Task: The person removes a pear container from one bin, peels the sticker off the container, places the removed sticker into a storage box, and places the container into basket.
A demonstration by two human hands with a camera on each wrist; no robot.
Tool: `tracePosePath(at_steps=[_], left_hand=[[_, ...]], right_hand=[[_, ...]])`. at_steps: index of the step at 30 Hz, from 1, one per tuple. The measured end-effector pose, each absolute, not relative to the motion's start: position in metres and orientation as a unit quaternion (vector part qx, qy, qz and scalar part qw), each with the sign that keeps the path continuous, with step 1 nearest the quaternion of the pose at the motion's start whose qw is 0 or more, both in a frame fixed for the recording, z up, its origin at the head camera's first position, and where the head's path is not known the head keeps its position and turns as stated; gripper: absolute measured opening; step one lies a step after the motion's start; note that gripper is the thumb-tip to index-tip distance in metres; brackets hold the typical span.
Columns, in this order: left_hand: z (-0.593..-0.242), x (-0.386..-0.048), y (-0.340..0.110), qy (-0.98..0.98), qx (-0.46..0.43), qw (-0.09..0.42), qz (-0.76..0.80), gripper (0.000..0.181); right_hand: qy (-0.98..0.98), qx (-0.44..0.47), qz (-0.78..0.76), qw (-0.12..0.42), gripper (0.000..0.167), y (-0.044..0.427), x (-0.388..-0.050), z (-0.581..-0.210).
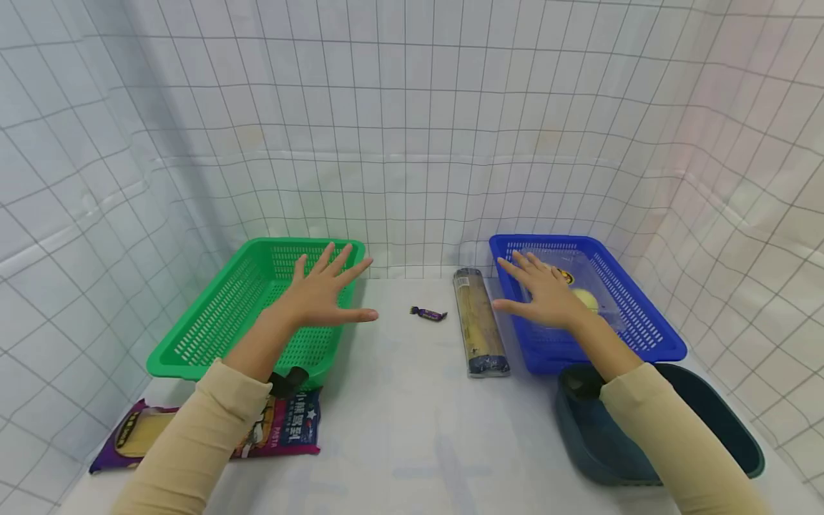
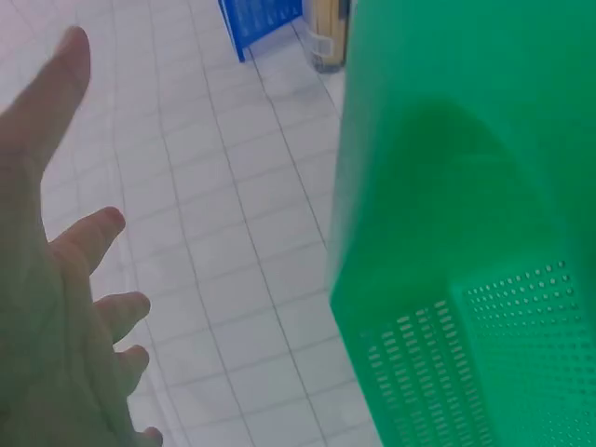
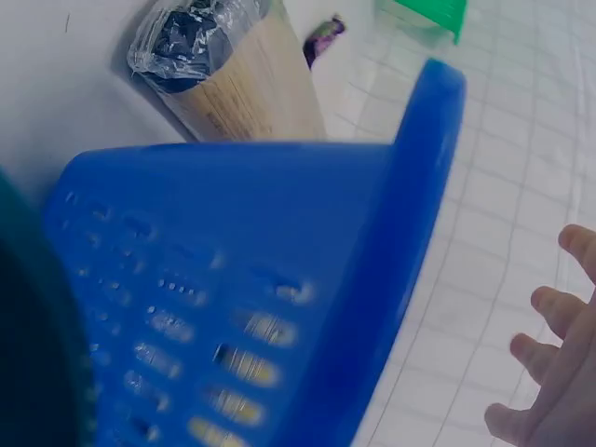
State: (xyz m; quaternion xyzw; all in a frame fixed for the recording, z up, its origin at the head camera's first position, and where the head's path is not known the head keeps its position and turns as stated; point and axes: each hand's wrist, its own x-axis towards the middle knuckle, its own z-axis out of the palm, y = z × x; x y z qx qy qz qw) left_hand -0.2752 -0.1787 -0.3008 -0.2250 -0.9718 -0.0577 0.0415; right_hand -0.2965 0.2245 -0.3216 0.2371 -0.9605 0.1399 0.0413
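Observation:
My left hand [image 1: 320, 290] hovers over the green basket [image 1: 219, 315] with its fingers spread and holds nothing. In the left wrist view its fingers [image 2: 88, 237] are apart from the basket's green wall. The right hand [image 1: 543, 290], also with spread fingers, is above the blue basket [image 1: 637, 307]. A clear plastic package [image 1: 579, 268] with something round and pale yellow lies in that basket. Between the baskets are a small purple wrapped candy [image 1: 428, 314] and a long pack of dry noodles [image 1: 479, 322] in clear wrap.
At the front left a purple pasta bag [image 1: 283, 429] lies partly under the left forearm. A dark teal bin [image 1: 592, 443] stands at the front right, below the right forearm. White grid-patterned cloth [image 1: 412, 129] encloses the back and sides of the white table [image 1: 399, 415].

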Motion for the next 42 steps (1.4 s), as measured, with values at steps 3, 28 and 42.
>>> tracePosePath(at_steps=[3,28,42], left_hand=[[-0.301,-0.273,-0.171,-0.967,-0.236,0.076,-0.054,0.091],[-0.338,-0.282,-0.069,-0.934,-0.312,0.041,-0.172,0.065],[-0.36,-0.284,0.004,-0.863,-0.345,-0.008,-0.368,0.053]], right_hand=[[-0.958,0.227,0.168,0.047,0.086,0.236,-0.292,-0.322],[-0.932,0.05,0.355,0.061,0.078,0.343,-0.27,-0.349],[-0.922,-0.018,0.382,0.06,0.084,0.366,-0.281,-0.361]])
